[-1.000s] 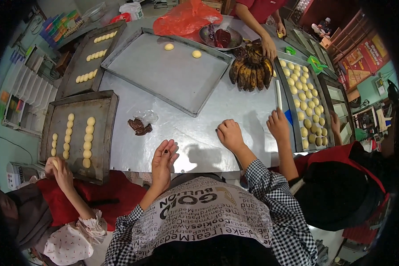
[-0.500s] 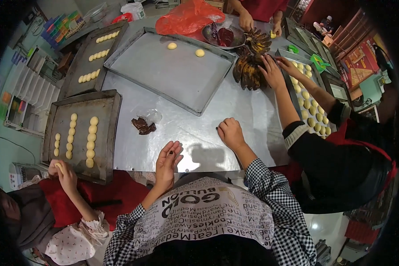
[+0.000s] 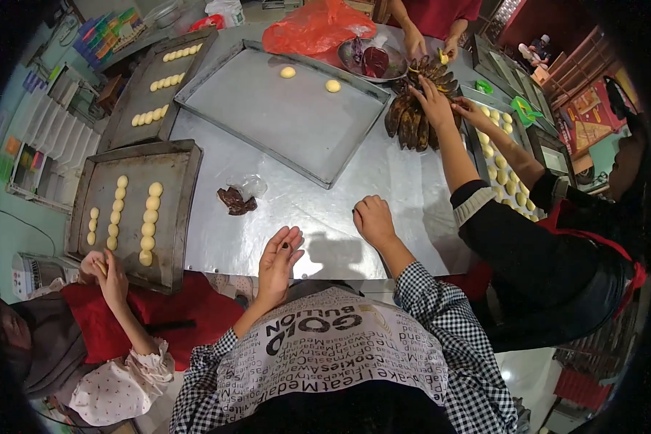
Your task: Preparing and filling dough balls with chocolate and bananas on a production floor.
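My left hand (image 3: 275, 264) is at the table's near edge, palm turned sideways, fingers stretched out and holding nothing. My right hand (image 3: 370, 220) rests on the steel table (image 3: 307, 217) with fingers curled and nothing visible in them. Above and left of my hands lies a dark brown lump (image 3: 235, 202) with a crumpled clear bag (image 3: 247, 184). A large tray (image 3: 267, 123) beyond them holds two pale dough balls (image 3: 332, 86).
Rows of dough balls sit in trays at left (image 3: 98, 210) and right (image 3: 506, 173). A co-worker at left (image 3: 112, 282) pinches dough. Another's hands (image 3: 435, 101) reach to dark bananas (image 3: 405, 126). A person in red (image 3: 441, 18) stands beyond, by a bowl (image 3: 354, 61) and orange plastic bag (image 3: 304, 29).
The right-hand co-worker's arms have reached forward to the bananas and no longer are by the white rod. Part of the banana bunch appeared shifted near the far person's hands. My hands stay nearly still.
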The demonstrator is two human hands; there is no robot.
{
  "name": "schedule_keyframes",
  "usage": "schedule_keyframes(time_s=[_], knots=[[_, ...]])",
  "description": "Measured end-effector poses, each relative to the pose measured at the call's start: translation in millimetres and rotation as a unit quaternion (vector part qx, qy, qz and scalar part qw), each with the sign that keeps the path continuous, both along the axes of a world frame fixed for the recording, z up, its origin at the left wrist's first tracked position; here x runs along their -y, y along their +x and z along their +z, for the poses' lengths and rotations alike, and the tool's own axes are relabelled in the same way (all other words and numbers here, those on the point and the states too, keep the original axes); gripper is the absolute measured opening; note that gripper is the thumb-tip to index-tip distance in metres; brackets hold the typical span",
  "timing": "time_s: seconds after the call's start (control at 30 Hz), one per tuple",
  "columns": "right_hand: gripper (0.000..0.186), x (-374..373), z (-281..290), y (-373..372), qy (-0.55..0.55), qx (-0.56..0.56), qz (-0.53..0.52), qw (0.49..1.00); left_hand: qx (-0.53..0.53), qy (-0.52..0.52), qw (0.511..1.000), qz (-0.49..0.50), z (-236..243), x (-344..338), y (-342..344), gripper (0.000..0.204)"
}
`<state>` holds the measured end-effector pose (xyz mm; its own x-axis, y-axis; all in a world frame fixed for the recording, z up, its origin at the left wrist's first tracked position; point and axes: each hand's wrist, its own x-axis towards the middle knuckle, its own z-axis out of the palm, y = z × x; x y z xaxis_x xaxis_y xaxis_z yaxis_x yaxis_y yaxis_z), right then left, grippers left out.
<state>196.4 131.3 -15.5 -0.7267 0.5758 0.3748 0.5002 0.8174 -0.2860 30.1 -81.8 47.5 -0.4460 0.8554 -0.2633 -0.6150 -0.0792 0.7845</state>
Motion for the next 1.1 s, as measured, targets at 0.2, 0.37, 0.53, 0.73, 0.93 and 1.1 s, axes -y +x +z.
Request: schedule_keyframes(time_s=[0.2,0.37,0.53,0.73,0.93,1.1], knots=[[0.009,-0.7,0.4,17.6,0.017,-0.024,0.051,0.998,-0.01,-0.005,1.0,-0.01,-8.1,5.6,-4.1,0.039],[0.009,-10.1,-3.8,10.1,0.012,-0.017,-0.052,0.998,0.005,-0.006,1.0,-0.016,-5.6,2.7,-2.8,0.039],[0.008,4.3,0.3,4.4,0.003,0.024,-0.015,1.0,0.013,-0.012,1.0,-0.023,0.9,-2.9,-4.6,0.039],[0.008,-10.9,6.4,29.4,-0.013,-0.025,0.022,0.999,-0.004,-0.024,0.999,-0.026,3.7,-12.7,1.7,0.039],[0.008,-2.7,3.5,5.5,0.005,-0.002,0.038,0.999,0.0,-0.024,0.998,-0.051,-1.9,-13.4,8.7,0.039],[0.008,-2.9,7.1,24.9,0.018,-0.01,0.066,0.998,0.011,-0.011,0.999,-0.036,0.0,-9.0,2.3,0.038]])
